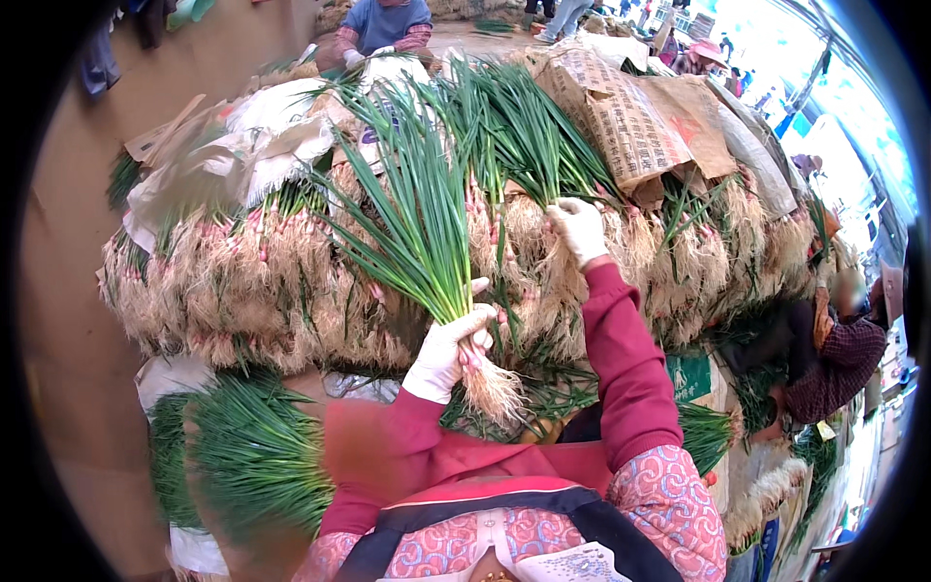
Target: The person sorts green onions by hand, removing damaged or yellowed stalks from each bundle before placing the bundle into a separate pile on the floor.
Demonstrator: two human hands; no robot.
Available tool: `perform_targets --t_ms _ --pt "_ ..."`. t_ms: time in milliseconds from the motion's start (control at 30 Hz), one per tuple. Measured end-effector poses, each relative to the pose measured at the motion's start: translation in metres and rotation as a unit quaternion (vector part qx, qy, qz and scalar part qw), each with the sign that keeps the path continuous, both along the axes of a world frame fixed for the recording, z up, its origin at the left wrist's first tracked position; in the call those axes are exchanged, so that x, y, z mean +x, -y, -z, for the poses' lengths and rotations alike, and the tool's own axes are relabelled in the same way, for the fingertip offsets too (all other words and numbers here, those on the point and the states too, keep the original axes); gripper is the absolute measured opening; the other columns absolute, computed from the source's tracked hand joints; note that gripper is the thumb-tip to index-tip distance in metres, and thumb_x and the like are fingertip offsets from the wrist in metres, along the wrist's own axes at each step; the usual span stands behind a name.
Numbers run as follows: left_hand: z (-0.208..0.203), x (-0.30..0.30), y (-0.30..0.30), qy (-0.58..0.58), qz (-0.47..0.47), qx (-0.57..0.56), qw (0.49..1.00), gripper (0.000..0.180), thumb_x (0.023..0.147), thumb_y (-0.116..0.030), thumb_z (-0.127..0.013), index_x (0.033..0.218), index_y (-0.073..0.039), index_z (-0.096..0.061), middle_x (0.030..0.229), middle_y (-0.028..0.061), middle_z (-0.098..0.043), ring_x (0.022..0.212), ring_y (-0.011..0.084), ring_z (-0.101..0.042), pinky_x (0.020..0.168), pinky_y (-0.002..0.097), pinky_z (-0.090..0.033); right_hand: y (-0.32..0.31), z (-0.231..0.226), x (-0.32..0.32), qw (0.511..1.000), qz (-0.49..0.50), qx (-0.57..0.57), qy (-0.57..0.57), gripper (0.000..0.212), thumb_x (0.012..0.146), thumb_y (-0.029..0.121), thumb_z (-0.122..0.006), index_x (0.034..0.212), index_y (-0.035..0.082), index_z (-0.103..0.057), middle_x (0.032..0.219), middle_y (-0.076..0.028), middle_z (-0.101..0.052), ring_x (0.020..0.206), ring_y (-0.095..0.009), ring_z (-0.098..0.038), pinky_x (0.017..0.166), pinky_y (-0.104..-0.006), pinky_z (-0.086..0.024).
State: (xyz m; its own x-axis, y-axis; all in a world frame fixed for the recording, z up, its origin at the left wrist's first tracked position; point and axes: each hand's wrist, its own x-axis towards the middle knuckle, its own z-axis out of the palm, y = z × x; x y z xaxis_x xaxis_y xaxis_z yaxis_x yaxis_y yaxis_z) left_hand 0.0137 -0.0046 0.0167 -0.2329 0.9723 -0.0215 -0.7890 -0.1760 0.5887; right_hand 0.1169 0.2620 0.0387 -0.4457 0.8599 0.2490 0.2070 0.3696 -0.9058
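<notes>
Your left hand (446, 351) is gripping a green-onion bunch (436, 262) by its stem bases, just before the onion pile (262, 281); your right hand (579, 231) is touching that pile (whether grasping, I can't tell).

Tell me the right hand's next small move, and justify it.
Probably, it should draw some green onion stalks out of the pile: the right hand appears to be at their lower ends, while the left hand holds a bunch just above its roots.
</notes>
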Motion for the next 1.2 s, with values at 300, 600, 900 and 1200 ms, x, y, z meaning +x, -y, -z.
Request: perform_targets --t_ms 300,600,900,1200 --pt "0.015 0.0 -0.009 -0.001 -0.003 -0.01 1.0 0.051 0.083 -0.006 -0.056 0.129 -0.004 -0.034 0.084 0.0103 -0.06 0.054 0.0097 -0.054 0.038 0.0202 -0.043 0.069 -0.033 0.024 0.98 -0.125 -0.144 -0.063 0.015 0.085 0.013 -0.059 0.093 0.001 -0.062 0.078 -0.002 -0.063 0.063 -0.006 -0.053 0.058 -0.0192 -0.043" --pt "0.03 0.005 -0.018 -0.027 0.0 -0.052 0.998 0.012 0.083 -0.006 -0.055 0.095 -0.003 -0.053 0.073 0.0133 -0.062 0.041 0.0155 -0.053 0.04 0.0245 -0.046 0.172 0.027 0.013 0.975 -0.149 -0.132 -0.098 0.022 0.09 0.015 -0.054 0.102 -0.002 -0.059 0.08 -0.002 -0.06 0.057 -0.005 -0.05 0.051 -0.0191 -0.043" --pt "0.034 0.013 -0.015 -0.052 -0.013 -0.097 0.994 0.018 0.079 -0.003 -0.059 0.096 -0.002 -0.054 0.08 0.0126 -0.063 0.054 0.0149 -0.056 0.045 0.0248 -0.047 0.126 0.02 -0.015 0.976 -0.143 -0.135 -0.095 0.015 0.084 0.012 -0.061 0.089 -0.002 -0.061 0.072 0.0 -0.058 0.059 -0.005 -0.049 0.053 -0.0211 -0.042" --pt "0.028 0.01 -0.012 0.027 -0.005 -0.063 0.998 0.016 0.08 -0.003 -0.058 0.095 -0.004 -0.053 0.083 0.012 -0.061 0.059 0.0218 -0.06 0.046 0.0354 -0.053 0.151 0.03 -0.006 0.878 -0.194 -0.388 -0.204 0.017 0.086 0.018 -0.056 0.086 0.001 -0.059 0.064 0.002 -0.053 0.05 -0.005 -0.045 0.044 -0.0176 -0.035"
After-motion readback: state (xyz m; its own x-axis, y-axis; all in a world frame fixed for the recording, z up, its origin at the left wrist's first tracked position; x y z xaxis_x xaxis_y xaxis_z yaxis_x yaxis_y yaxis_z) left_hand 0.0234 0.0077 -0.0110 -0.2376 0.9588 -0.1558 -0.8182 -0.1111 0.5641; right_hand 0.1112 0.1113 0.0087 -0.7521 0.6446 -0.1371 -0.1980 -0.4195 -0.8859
